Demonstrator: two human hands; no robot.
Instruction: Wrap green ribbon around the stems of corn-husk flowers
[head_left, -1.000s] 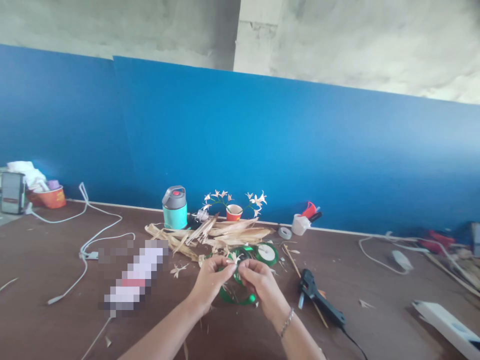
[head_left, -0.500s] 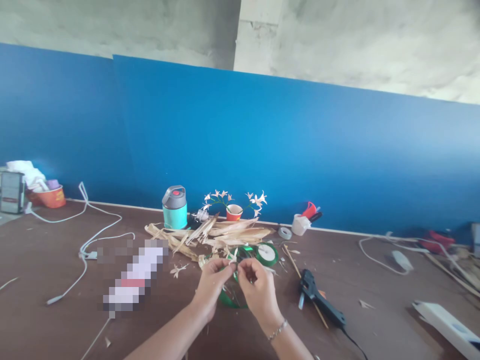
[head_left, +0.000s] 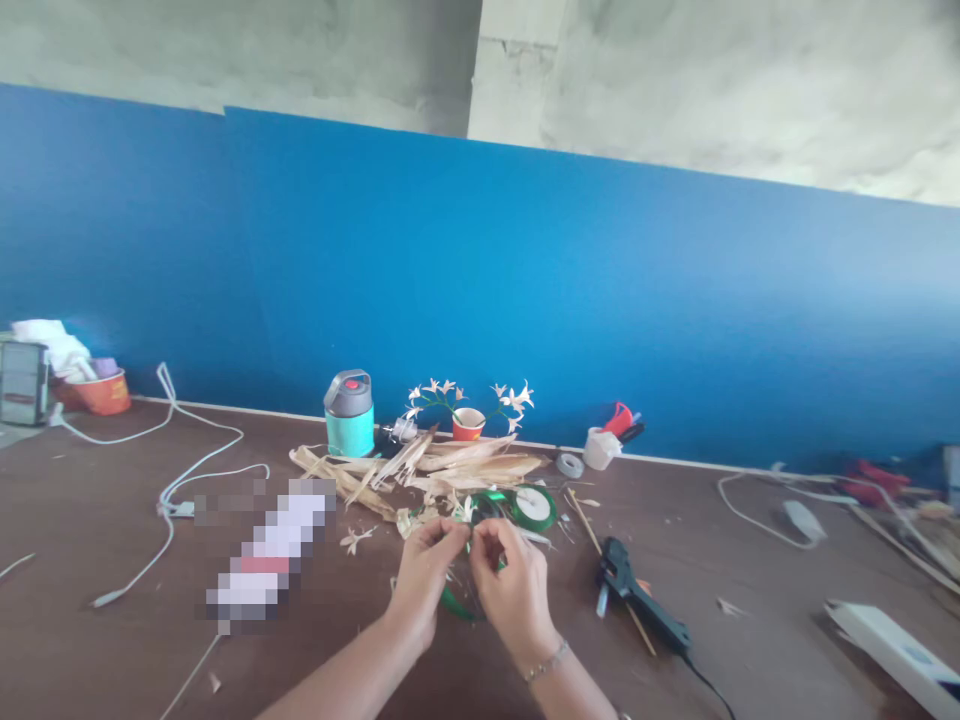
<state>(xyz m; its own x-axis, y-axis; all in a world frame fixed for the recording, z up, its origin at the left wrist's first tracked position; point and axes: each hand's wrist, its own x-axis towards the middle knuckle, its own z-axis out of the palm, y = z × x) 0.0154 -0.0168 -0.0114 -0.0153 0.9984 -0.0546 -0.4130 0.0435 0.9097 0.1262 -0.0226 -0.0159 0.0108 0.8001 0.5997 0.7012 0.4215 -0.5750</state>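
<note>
My left hand point(head_left: 429, 560) is closed in a pinch at the base of a small pale flower point(head_left: 466, 508), whose petals stand above the fingertips. Close against it, my right hand point(head_left: 511, 572) is also pinched; what its fingers hold is too small to make out. A strip of green ribbon point(head_left: 456, 604) shows below and between the hands. Just beyond them lie a green-edged ribbon spool point(head_left: 532, 508) and a heap of dried husks point(head_left: 480, 462). Another pale flower point(head_left: 357, 540) rests on the table left of my left hand.
A black glue gun point(head_left: 641, 598) lies at right over a thin stick. Behind the husks stand a teal flask point(head_left: 349, 425) and an orange paper cup point(head_left: 469, 427) with flower sprays. White cables point(head_left: 196, 462) run across the left. A white cup point(head_left: 600, 449) holds tools near the blue partition point(head_left: 525, 280).
Both hands stay nearly in place, the fingertips still together. My right hand has turned slightly and dropped a little. The green ribbon below the hands has shifted.
</note>
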